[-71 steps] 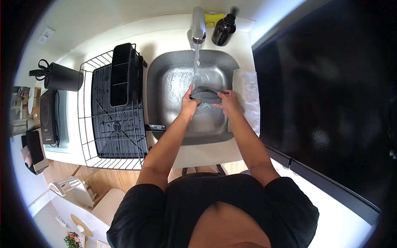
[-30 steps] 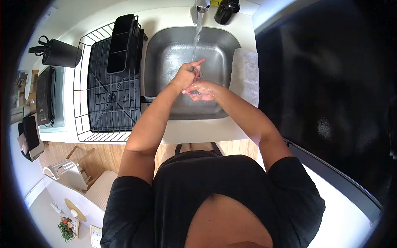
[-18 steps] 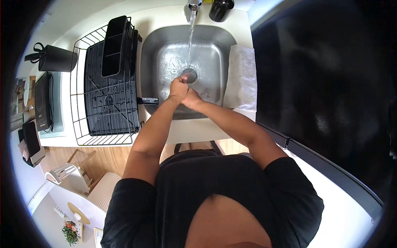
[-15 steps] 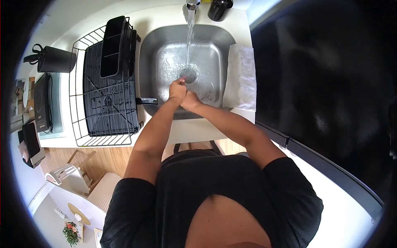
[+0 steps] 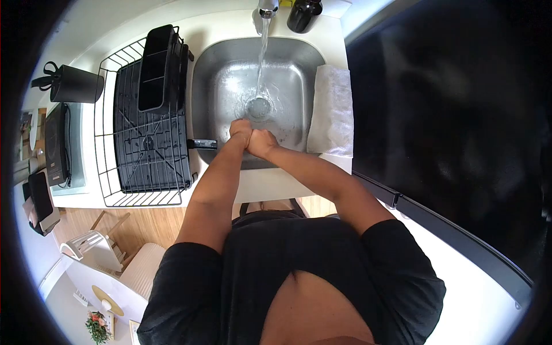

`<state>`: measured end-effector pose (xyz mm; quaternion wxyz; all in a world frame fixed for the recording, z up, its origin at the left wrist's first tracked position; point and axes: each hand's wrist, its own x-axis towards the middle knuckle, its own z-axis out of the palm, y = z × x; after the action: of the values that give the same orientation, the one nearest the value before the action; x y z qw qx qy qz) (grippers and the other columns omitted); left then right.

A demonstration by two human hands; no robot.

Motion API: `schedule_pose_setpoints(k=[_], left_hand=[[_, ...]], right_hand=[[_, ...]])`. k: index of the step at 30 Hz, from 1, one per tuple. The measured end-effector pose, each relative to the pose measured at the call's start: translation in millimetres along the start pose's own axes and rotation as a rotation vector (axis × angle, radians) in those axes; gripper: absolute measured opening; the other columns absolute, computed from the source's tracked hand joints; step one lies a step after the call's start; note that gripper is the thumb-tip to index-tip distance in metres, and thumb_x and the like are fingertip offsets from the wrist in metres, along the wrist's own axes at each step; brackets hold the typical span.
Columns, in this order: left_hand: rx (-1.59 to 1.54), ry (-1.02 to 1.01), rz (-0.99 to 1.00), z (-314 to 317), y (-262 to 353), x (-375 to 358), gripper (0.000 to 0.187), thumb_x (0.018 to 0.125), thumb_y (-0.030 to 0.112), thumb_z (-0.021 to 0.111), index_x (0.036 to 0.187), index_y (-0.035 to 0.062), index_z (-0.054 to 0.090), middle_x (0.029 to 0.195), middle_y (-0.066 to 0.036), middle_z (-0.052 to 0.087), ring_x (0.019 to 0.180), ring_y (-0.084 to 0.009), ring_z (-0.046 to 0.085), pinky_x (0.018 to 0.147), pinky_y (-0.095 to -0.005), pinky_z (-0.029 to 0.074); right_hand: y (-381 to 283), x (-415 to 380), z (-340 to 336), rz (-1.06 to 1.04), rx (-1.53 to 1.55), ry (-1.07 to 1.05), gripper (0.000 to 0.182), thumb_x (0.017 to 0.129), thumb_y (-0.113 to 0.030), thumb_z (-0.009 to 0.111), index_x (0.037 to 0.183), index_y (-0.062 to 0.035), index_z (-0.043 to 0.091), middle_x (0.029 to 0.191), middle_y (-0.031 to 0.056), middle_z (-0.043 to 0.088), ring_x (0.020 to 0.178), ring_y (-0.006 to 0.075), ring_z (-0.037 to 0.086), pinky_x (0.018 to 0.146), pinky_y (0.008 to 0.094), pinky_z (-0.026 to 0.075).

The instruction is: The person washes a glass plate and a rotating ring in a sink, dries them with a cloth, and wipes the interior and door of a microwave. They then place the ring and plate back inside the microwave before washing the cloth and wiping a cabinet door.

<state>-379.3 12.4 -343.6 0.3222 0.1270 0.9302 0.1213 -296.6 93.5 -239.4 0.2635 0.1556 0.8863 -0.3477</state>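
Over the near half of the steel sink (image 5: 207,75), my left hand (image 5: 240,130) and my right hand (image 5: 261,142) press against each other. Both are closed, their fingers curled downward and away from the camera. Whatever lies inside them, if anything, is hidden. Water (image 5: 263,57) runs from the faucet (image 5: 268,8) and lands near the drain (image 5: 259,107), a short way beyond my hands and apart from them.
A black wire dish rack (image 5: 144,167) with a black holder (image 5: 156,69) stands left of the sink; its spout (image 5: 203,144) juts over the basin. A white towel (image 5: 332,112) drapes the right edge. A dark jar (image 5: 304,15) stands behind, a black container (image 5: 79,83) far left.
Both hands have drawn back toward me, away from the drain and the falling water. The fingertips of my left hand, extended before, have curled in. The water keeps running.
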Motion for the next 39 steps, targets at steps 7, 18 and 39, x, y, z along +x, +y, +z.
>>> schedule_pose_setpoints(k=[7, 18, 39], left_hand=[[-1.325, 0.22, -0.392, -21, 17, -33, 0.043, 0.09, 0.015, 0.043, 0.131, 0.0034, 0.043, 0.108, -0.015, 0.061, 0.082, -0.0191, 0.06, 0.069, -0.0275, 0.049], [-1.322, 0.144, -0.131, -77, 40, -98, 0.057, 0.094, 0.023, 0.046, 0.141, 0.0041, 0.022, 0.133, -0.02, 0.043, 0.12, -0.0212, 0.044, 0.097, -0.0256, 0.034], [-0.798, 0.178, -0.029, -76, 10, -145, 0.067, 0.081, 0.029, 0.059, 0.135, -0.002, 0.033, 0.114, -0.028, 0.055, 0.109, -0.036, 0.052, 0.095, -0.0351, 0.038]], right_hand=[[30, 19, -105, -0.202, -0.191, 0.086, 0.067, 0.062, -0.052, 0.074, 0.104, -0.0011, 0.062, 0.089, 0.0157, 0.066, 0.084, 0.0271, 0.063, 0.078, 0.0364, 0.048], [-30, 117, -239, 0.034, -0.067, 0.537, 0.068, 0.074, -0.066, 0.054, 0.093, -0.0014, 0.065, 0.097, 0.0193, 0.064, 0.088, 0.035, 0.061, 0.08, 0.0408, 0.046], [57, 119, 12, -0.227, -0.239, 0.424, 0.044, 0.08, -0.033, 0.059, 0.105, 0.0025, 0.055, 0.104, 0.0217, 0.059, 0.097, 0.039, 0.055, 0.085, 0.0422, 0.045]])
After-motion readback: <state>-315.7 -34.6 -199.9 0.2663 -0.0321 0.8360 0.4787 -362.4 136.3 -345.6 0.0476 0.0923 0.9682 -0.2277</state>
